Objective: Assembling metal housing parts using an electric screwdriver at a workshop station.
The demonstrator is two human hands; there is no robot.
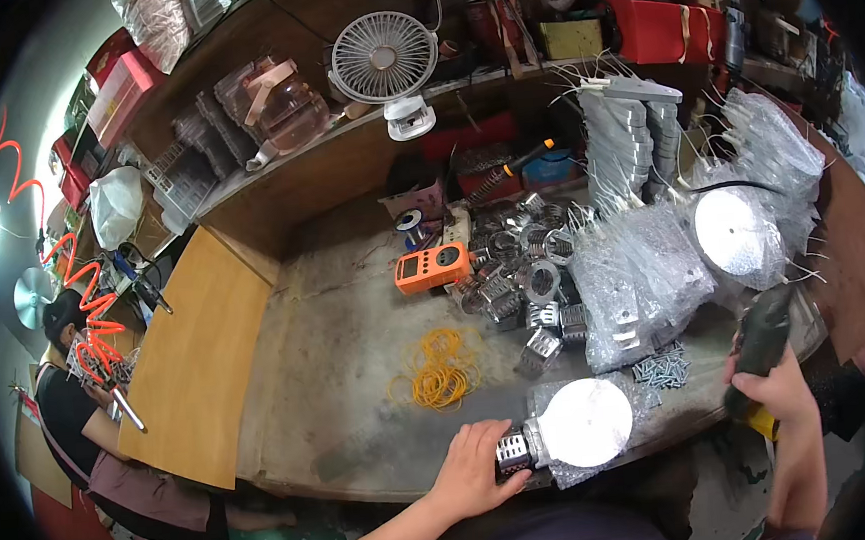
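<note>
Near the front edge of the bench, my left hand (pixel 474 468) is closed around a slotted metal housing (pixel 513 451). The housing meets a bright white round disc (pixel 589 422), which lies on bubble wrap (pixel 540 399). Off to the right, my right hand (pixel 774 387) grips a dark, bulky hand tool (pixel 764 332); its exact kind does not show. Just beyond the disc is a pile of small screws (pixel 662 367). More slotted metal housings (pixel 538 351) lie heaped past my left hand, beside a tangle of yellow rubber bands (pixel 442 370).
An orange multimeter (pixel 432 268) lies mid-bench. Bubble-wrapped parts (pixel 643 270), another white disc (pixel 736 231) and stacked grey wired parts (pixel 616 137) fill the right side. A fan (pixel 385 58) hangs off the shelf. At far left, another person (pixel 92 424) sits behind a wooden panel (pixel 203 361).
</note>
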